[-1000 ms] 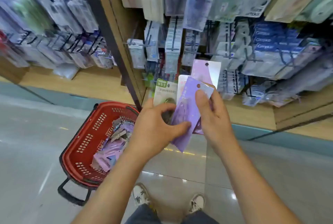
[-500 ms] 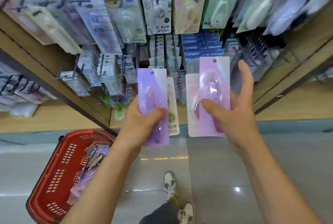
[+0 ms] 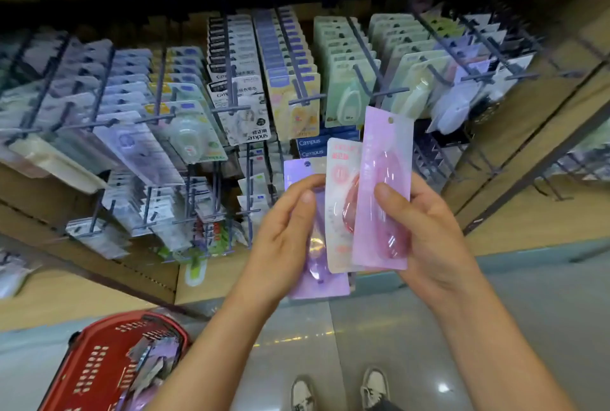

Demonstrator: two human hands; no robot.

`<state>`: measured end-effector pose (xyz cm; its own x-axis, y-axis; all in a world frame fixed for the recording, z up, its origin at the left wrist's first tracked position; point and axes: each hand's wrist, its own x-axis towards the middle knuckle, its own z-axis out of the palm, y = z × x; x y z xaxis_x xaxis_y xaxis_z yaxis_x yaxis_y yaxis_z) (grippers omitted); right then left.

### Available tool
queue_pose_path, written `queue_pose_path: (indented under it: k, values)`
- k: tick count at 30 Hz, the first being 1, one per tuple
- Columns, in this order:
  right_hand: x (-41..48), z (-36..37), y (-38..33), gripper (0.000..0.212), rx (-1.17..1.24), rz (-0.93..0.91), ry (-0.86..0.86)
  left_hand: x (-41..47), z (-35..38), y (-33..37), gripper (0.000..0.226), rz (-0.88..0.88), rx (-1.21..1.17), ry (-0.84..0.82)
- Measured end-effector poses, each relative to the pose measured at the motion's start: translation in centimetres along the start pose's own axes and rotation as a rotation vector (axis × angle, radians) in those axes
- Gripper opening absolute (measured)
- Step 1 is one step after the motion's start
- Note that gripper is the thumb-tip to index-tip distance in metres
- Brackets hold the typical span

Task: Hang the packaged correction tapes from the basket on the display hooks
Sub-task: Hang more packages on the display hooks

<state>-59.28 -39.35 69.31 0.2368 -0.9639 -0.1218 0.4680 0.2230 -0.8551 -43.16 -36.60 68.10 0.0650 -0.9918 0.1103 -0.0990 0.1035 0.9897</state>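
We found the left hand (image 3: 280, 242) gripping a purple correction-tape pack (image 3: 325, 285), the right hand (image 3: 429, 229) pinching two (pink pack (image 3: 386, 153) overlapping cream pack (image 3: 341, 172)).

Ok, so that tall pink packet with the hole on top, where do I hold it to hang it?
Pinch the pink packet low down, across its flat card edges beside the bulging blister, coming from below. It stands upright with its hang hole at the top, so a low hold leaves that end free for hanging.
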Motion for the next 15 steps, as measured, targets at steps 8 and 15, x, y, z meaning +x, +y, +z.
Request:
queue_pose_path:
  k: [8,15]
  values:
    - [2.1,-0.6,-3.0,0.057,0.005,0.001,-0.108,2.1,2.2,2.8,0.026,0.064,-0.031,0.025]
    - [2.3,-1.1,-7.2,0.056,-0.147,-0.157,-0.250,2.9,3.9,5.8,0.019,0.180,-0.014,0.164]
